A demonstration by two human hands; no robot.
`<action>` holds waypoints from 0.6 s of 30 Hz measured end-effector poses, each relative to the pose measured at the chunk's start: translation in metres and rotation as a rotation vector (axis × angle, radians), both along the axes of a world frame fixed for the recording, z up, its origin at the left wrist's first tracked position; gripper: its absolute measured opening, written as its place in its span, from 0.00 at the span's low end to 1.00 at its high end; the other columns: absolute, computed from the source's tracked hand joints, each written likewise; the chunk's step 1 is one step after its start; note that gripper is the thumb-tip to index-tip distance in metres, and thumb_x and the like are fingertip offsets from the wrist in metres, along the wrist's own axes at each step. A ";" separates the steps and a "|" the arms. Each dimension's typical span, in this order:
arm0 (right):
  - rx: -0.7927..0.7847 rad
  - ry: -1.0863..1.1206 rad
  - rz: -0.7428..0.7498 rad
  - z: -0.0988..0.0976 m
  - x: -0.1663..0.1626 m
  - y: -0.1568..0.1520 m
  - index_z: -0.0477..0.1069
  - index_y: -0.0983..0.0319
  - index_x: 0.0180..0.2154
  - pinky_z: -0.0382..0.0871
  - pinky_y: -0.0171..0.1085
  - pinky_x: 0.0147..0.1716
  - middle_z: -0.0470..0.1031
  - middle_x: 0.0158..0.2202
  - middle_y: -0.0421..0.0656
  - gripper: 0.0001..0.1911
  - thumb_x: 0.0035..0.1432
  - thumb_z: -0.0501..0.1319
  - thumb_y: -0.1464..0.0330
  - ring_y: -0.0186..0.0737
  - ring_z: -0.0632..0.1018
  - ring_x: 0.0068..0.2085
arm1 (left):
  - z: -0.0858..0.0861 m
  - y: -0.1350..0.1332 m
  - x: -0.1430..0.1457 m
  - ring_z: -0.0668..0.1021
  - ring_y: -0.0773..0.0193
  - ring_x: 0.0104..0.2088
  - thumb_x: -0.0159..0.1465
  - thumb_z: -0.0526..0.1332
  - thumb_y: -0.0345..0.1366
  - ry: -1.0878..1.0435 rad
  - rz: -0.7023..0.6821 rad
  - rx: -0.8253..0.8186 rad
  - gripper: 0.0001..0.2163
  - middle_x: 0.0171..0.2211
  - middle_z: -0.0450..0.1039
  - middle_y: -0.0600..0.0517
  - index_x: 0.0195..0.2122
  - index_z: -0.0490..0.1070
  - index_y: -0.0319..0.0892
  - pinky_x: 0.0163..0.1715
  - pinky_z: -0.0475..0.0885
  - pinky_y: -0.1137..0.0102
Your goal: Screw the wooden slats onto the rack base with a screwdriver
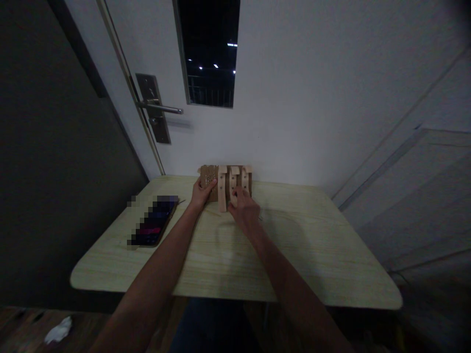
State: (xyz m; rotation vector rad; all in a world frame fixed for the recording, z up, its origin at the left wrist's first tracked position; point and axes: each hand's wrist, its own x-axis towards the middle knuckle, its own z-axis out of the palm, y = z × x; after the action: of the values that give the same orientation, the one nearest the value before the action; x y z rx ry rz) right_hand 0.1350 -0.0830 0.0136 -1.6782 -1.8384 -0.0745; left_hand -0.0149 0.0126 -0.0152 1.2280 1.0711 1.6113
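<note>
A brown cardboard panel (210, 177) is held up at the far side of the table. Several pale tan strips (222, 193) with small dark dots run down its front, and their top ends look folded over. My left hand (201, 192) grips the panel's left end, thumb on the front face beside some shiny, clear-looking spots. At the lower part of the middle strip, my right hand (246, 208) is closed in a pinch, its fingers partly covering that strip and the one to its right. What the fingertips press on is too small to make out fully.
A phone (156, 223), partly pixelated, lies on the left of the pale wooden table (309, 255). Beyond the table stands a white door (287, 98) with a metal handle (164, 107) and a dark window. Crumpled white paper (59, 329) lies on the floor.
</note>
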 end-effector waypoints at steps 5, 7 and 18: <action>-0.011 -0.009 0.000 -0.001 0.001 0.000 0.65 0.60 0.46 0.66 0.33 0.35 0.74 0.44 0.43 0.17 0.52 0.59 0.71 0.38 0.75 0.42 | 0.000 -0.001 0.001 0.79 0.55 0.43 0.47 0.69 0.49 0.007 -0.006 0.001 0.30 0.45 0.76 0.41 0.47 0.70 0.36 0.45 0.74 0.60; -0.008 -0.023 -0.014 -0.002 0.003 -0.001 0.65 0.60 0.46 0.65 0.33 0.33 0.75 0.44 0.43 0.17 0.52 0.60 0.71 0.38 0.76 0.40 | 0.001 -0.003 0.001 0.78 0.55 0.43 0.47 0.69 0.49 0.012 -0.004 0.010 0.30 0.45 0.75 0.41 0.47 0.70 0.36 0.46 0.74 0.60; 0.246 0.165 -0.033 0.005 0.030 0.008 0.67 0.60 0.40 0.60 0.31 0.31 0.74 0.35 0.42 0.12 0.62 0.51 0.61 0.35 0.72 0.33 | -0.001 0.000 -0.002 0.78 0.56 0.42 0.48 0.69 0.48 0.067 0.052 0.001 0.29 0.44 0.75 0.42 0.47 0.69 0.36 0.45 0.73 0.61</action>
State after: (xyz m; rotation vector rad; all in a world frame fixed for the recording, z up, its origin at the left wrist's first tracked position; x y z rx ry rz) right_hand 0.1651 -0.0747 0.0190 -1.4972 -1.6090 -0.1647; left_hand -0.0168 0.0128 -0.0158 1.2724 1.1531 1.6203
